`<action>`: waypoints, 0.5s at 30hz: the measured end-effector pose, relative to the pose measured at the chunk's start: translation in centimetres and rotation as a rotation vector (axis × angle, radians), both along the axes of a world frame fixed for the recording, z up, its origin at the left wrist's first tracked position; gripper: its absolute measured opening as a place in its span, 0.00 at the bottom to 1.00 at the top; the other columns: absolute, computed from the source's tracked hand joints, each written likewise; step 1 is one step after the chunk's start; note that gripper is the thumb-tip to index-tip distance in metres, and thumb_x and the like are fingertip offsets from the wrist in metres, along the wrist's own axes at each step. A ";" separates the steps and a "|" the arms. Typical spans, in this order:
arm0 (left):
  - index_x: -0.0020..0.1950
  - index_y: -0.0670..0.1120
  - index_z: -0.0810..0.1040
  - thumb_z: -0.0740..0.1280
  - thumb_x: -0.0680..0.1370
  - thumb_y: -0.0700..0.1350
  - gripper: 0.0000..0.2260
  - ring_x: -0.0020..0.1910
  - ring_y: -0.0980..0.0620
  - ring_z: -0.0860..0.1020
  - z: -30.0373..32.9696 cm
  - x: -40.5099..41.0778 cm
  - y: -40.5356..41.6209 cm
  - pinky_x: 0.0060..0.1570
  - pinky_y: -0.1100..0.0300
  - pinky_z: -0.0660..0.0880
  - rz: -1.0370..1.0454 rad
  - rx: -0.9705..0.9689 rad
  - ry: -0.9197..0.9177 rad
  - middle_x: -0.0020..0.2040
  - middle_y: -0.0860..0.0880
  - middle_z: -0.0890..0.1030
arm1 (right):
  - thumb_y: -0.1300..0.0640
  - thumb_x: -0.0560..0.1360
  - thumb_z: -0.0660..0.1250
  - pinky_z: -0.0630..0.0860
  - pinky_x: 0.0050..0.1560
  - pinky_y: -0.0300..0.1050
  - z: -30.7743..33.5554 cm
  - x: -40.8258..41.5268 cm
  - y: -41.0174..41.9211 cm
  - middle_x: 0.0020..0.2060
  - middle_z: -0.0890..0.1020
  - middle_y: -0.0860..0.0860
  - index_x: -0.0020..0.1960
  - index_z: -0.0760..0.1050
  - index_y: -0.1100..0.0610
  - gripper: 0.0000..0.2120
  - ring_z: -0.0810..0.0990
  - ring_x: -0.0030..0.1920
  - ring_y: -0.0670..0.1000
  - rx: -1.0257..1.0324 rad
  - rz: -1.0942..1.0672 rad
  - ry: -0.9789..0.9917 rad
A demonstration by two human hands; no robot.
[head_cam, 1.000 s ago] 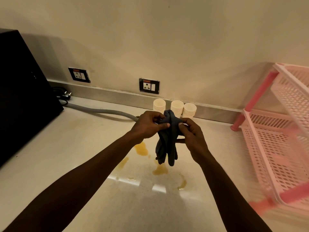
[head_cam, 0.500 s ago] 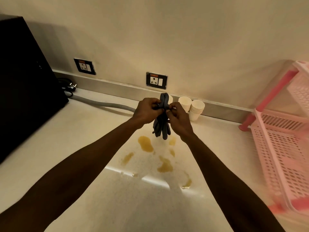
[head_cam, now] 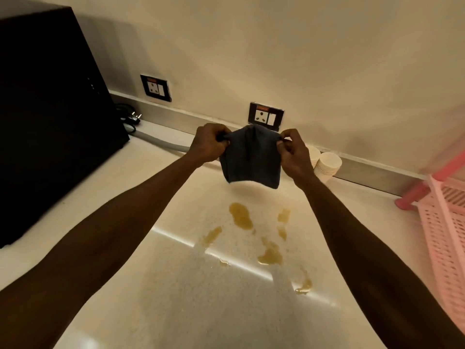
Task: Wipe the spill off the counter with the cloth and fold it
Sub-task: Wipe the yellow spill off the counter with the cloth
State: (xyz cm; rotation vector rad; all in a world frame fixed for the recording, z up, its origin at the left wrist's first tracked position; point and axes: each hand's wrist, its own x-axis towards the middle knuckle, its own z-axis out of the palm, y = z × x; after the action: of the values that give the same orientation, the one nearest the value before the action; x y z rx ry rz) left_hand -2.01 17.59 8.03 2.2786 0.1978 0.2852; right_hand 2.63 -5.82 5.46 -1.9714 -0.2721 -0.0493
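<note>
Head view: the left hand (head_cam: pixel 210 144) and right hand (head_cam: pixel 292 152) each pinched a top corner of the dark grey cloth (head_cam: pixel 251 157), held mid-frame above the yellow spill (head_cam: pixel 241 215) (counter (head_cam: pixel 176 298) unwiped). Best practice: lower it flat, covering all the puddles.

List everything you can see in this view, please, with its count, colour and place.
cloth: one, dark grey, held up above the counter
spill: several yellow-brown puddles, on the counter below the cloth
counter: one, pale speckled
paper cups: white stacks, at the wall, partly hidden by the right hand
wall sockets: two, black frames, low on the wall
appliance: one, black, far left
hose: one, grey, along the wall
plug: one, black, beside the appliance
rack: one, pink, right edge
left hand: pinching the cloth's left top corner
right hand: pinching the right top corner
</note>
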 end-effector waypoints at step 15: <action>0.56 0.44 0.87 0.72 0.74 0.37 0.12 0.58 0.44 0.83 -11.5 -7.8 2.0 0.62 0.53 0.79 -0.557 0.475 0.465 0.57 0.44 0.86 | 0.58 0.77 0.71 0.75 0.65 0.54 -10.1 -6.4 -5.2 0.56 0.84 0.51 0.53 0.82 0.54 0.05 0.80 0.58 0.52 -0.650 0.561 0.240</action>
State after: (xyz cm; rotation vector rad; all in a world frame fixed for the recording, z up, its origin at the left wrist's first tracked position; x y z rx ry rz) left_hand -9.80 19.63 -3.51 2.7224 -0.3033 -0.5455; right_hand -3.73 -11.05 -4.62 -2.4298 -0.7423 0.7117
